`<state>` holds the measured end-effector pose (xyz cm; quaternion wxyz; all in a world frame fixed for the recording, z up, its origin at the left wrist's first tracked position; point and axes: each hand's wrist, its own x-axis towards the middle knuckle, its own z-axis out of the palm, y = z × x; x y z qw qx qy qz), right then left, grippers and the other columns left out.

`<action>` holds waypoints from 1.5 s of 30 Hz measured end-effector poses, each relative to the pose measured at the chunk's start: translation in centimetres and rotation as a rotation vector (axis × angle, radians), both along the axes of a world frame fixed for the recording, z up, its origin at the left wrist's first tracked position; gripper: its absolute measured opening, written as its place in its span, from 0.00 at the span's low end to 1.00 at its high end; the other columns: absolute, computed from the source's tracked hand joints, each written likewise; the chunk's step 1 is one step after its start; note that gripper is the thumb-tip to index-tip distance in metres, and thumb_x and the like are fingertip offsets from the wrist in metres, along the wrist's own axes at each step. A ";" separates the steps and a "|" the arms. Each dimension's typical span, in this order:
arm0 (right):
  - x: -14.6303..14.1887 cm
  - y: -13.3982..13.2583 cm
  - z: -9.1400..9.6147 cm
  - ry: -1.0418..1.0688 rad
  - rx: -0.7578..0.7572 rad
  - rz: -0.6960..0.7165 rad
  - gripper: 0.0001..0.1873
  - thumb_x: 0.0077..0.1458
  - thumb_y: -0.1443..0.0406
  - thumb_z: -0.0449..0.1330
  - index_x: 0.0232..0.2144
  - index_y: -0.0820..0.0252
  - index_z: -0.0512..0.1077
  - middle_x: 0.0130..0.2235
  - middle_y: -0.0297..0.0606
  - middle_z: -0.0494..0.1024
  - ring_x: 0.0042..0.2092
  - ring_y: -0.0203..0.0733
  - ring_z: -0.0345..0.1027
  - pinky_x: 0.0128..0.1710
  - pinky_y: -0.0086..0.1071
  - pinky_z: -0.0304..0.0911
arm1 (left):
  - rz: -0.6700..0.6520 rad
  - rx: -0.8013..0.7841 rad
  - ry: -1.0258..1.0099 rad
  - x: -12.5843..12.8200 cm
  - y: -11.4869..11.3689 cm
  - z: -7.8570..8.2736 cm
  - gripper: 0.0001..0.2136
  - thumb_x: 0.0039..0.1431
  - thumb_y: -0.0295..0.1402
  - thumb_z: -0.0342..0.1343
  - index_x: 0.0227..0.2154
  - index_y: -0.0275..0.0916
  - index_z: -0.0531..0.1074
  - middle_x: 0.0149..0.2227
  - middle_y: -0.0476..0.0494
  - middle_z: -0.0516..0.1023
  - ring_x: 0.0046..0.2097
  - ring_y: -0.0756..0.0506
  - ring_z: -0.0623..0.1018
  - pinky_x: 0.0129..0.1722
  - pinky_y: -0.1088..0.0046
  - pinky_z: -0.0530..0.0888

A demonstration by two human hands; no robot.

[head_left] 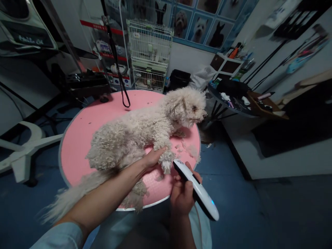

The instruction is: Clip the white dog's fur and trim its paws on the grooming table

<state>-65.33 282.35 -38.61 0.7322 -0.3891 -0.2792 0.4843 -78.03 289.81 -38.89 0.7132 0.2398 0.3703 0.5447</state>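
The dog (135,135), white and curly, is lying on its side across the middle of the round pink bench (77,138), with its head (186,105) lifting toward the right edge and its tail (64,199) hanging off the near-left rim. Its foreleg (163,148) is stretching toward the near edge.

The left hand (153,157) is reaching in over the near rim and cupping that foreleg from beneath, just above the paw (166,164); the fingers are curling around the leg, though fur is hiding their tips. The right hand (183,195) is wrapping closed around a white clipper (197,190), thumb lying along the top. The clipper is slanting up to the left, and its dark head is sitting just beside the paw; whether it is touching the fur cannot be told. A thin cord is trailing down from the clipper's rear end. A pale blue sleeve (59,237) is covering the left arm near the elbow.

Tufts of clipped fur (190,150) are lying on the bench near the right rim, between the paw and the head. A black strap (126,100) with a loop at its end is hanging down over the far side of the bench, apart from the dog.

Beyond the bench, a white wire cage (149,52) is standing against the wall under dog posters (199,24). To the right, a dark bench (233,100) is carrying small grooming items. A white chair base (26,148) is resting on the blue floor (233,193) at the left.
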 end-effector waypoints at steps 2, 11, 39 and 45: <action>0.4 -0.3 -0.3 0.168 -0.067 0.022 0.16 0.50 0.55 0.60 0.40 0.53 0.66 0.44 0.38 0.78 0.22 0.30 0.60 0.24 0.29 0.59 | -0.007 -0.018 -0.037 0.0 0.1 -0.1 0.18 0.40 0.45 0.67 0.22 0.35 0.69 0.19 0.49 0.72 0.22 0.50 0.70 0.24 0.74 0.66; 0.0 -0.4 -0.9 0.315 -0.180 0.092 0.14 0.51 0.53 0.58 0.39 0.49 0.70 0.44 0.37 0.80 0.23 0.31 0.60 0.23 0.28 0.56 | 0.013 -0.084 -0.079 0.1 0.1 0.2 0.16 0.42 0.42 0.67 0.23 0.35 0.69 0.20 0.50 0.72 0.21 0.51 0.69 0.24 0.74 0.66; -0.3 1.0 0.0 0.422 -0.205 0.119 0.14 0.47 0.55 0.60 0.37 0.52 0.71 0.41 0.38 0.81 0.20 0.28 0.57 0.21 0.26 0.54 | -0.007 -0.095 -0.029 0.3 0.0 0.3 0.16 0.43 0.42 0.66 0.22 0.35 0.69 0.20 0.50 0.72 0.21 0.51 0.69 0.24 0.74 0.66; -0.3 1.3 0.6 0.380 -0.098 0.142 0.14 0.49 0.56 0.61 0.39 0.50 0.71 0.47 0.38 0.79 0.26 0.32 0.64 0.26 0.29 0.60 | -0.011 -0.051 -0.041 0.3 -0.1 0.2 0.17 0.42 0.43 0.67 0.25 0.35 0.70 0.22 0.49 0.73 0.23 0.50 0.70 0.25 0.74 0.67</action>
